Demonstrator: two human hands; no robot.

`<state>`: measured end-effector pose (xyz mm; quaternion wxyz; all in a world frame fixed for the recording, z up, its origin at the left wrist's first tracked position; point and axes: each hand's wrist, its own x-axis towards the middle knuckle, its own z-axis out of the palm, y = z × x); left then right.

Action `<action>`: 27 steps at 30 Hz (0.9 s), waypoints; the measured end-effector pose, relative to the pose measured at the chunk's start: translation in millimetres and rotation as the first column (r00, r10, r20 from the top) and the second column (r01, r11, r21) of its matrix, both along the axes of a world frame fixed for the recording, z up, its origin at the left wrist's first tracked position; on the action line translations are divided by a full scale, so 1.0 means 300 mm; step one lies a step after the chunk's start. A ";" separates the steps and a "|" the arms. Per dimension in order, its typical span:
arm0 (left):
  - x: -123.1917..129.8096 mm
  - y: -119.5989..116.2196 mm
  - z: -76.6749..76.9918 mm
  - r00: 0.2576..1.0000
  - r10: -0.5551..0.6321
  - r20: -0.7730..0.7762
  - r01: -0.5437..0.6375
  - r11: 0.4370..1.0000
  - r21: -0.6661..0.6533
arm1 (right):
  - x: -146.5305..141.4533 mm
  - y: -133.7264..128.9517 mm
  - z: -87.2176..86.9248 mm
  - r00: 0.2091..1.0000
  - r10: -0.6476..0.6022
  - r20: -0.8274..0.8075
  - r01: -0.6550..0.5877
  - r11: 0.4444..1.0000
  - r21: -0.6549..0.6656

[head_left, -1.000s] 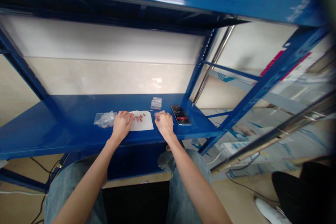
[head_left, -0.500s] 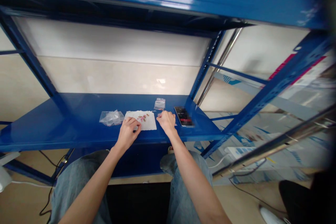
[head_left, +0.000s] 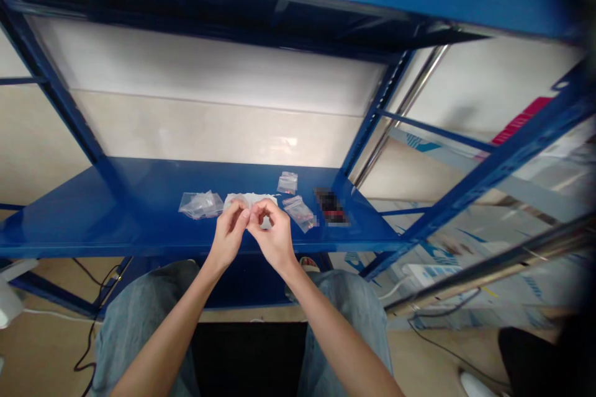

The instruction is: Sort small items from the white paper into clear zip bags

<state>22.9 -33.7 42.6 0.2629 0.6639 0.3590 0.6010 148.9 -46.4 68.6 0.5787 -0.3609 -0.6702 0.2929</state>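
Head view: left hand (head_left: 228, 234) and right hand (head_left: 274, 237) held up together, fingers curled, fingertips (head_left: 244, 211) pinched in toward each other just above a white paper sheet (head_left: 251, 200) (anything held there is too small to tell). Sheet lies near the front edge of the blue steel shelf (head_left: 93, 232), around mid-shelf. Left of it, a crumpled clear plastic bag (head_left: 200, 205). Right of it, a small clear bag (head_left: 287, 182) toward the back edge, plus a tilted clear bag (head_left: 300, 213) with reddish bits. Pixelated phone (head_left: 330, 206) sits further right.

Head-worn camera, facing forward and down
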 end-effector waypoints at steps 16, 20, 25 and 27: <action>0.016 0.024 -0.039 0.953 -0.011 -0.303 0.021 0.999 0.030 | 0.100 0.129 -0.156 0.959 0.155 -0.236 -0.212 0.948 -0.236; 0.016 0.022 -0.049 0.943 -0.024 -0.331 0.031 0.999 0.016 | 0.114 0.130 -0.150 0.967 0.179 -0.180 -0.216 0.954 -0.210; 0.022 0.024 -0.068 0.901 0.102 -0.422 -0.101 0.995 0.025 | 0.107 0.111 -0.148 0.996 0.079 0.042 -0.074 0.992 -0.103; 0.020 0.024 -0.068 0.897 0.111 -0.427 -0.103 0.994 0.043 | 0.100 0.098 -0.141 0.993 0.048 0.104 -0.041 0.997 -0.071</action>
